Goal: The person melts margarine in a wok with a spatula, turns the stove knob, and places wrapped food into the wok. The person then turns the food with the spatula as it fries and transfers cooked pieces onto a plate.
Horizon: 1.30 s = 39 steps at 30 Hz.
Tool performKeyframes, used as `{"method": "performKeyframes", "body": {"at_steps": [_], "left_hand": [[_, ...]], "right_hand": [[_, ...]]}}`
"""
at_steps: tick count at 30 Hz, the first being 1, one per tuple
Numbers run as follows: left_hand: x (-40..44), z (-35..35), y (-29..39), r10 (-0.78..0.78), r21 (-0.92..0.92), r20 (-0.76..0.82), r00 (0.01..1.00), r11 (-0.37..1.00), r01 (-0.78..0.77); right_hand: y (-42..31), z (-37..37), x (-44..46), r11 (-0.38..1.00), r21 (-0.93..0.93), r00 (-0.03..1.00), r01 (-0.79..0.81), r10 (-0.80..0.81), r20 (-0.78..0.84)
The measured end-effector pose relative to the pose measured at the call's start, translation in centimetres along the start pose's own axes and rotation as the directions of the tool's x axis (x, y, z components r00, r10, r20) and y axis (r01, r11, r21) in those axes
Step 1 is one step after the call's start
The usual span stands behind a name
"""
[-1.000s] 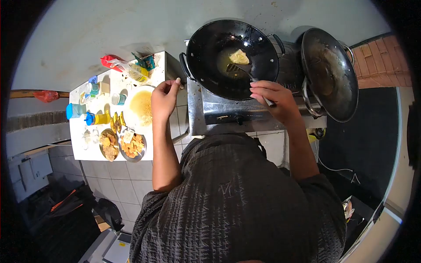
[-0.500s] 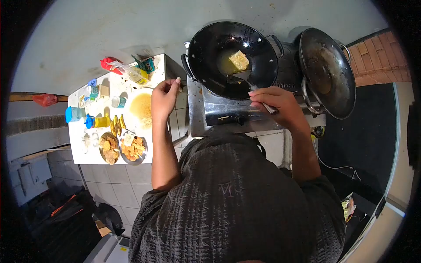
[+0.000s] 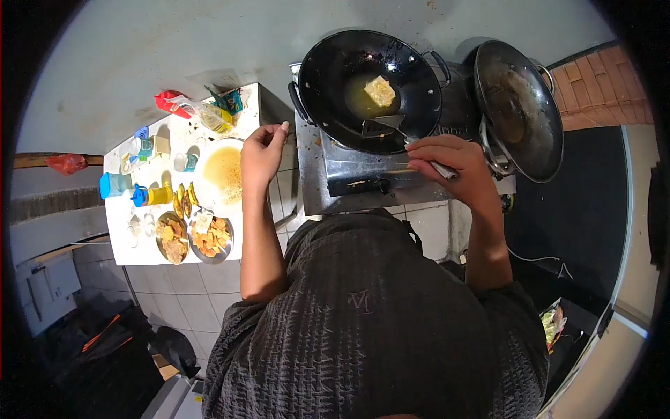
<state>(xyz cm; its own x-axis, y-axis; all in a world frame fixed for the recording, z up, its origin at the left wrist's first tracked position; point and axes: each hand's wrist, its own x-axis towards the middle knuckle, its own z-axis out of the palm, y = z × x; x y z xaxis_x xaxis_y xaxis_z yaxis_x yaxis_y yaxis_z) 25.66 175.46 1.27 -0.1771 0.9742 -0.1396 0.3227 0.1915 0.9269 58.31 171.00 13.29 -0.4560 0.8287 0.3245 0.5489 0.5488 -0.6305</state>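
Observation:
A black wok point(image 3: 335, 91) sits on the stove with a little oil in its bottom. One pale, battered square piece of food point(image 3: 380, 91) lies in that oil. My right hand point(image 3: 457, 167) is wrapped round the handle of a slotted spatula point(image 3: 382, 126), whose dark blade rests inside the near side of the wok, apart from the food. Left of the wok, my left hand point(image 3: 262, 157) is loosely closed, with nothing visible in it. It is beside a large white bowl of light-brown batter point(image 3: 222, 174).
Right of the wok, a second wok point(image 3: 520, 112) leans tilted. The white table point(image 3: 125, 237) holds two plates of fried pieces point(image 3: 211, 239), bananas point(image 3: 185, 200), a blue-lidded yellow bottle point(image 3: 152, 195), a glass jar point(image 3: 185, 163) and packets point(image 3: 174, 103). The metal stove point(image 3: 314, 181) stands before me.
My right hand has moved slightly right and down, and the spatula blade has turned a little and shifted down away from the food. My left hand has barely moved.

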Motion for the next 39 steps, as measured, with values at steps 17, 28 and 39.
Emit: {"method": "performKeyframes", "body": {"at_steps": [17,28,39], "left_hand": [[-0.6,-2.3,-0.9,-0.050,-0.050,-0.111,0.993,0.998,0.045],[-9.1,-9.2,-4.9,-0.317,-0.066,-0.450,0.835,0.944,0.323],[-15.3,-20.8,-11.5,-0.406,-0.191,-0.482,0.777,0.914,0.359]], "right_hand": [[4.0,3.5,2.5,0.740,0.620,0.542,-0.261,0.644,-0.540],[-1.5,1.7,4.0,0.622,0.783,0.655,0.026,0.581,-0.483],[-9.5,23.1,6.6,0.889,0.300,0.897,0.345,-0.218,-0.386]]}}
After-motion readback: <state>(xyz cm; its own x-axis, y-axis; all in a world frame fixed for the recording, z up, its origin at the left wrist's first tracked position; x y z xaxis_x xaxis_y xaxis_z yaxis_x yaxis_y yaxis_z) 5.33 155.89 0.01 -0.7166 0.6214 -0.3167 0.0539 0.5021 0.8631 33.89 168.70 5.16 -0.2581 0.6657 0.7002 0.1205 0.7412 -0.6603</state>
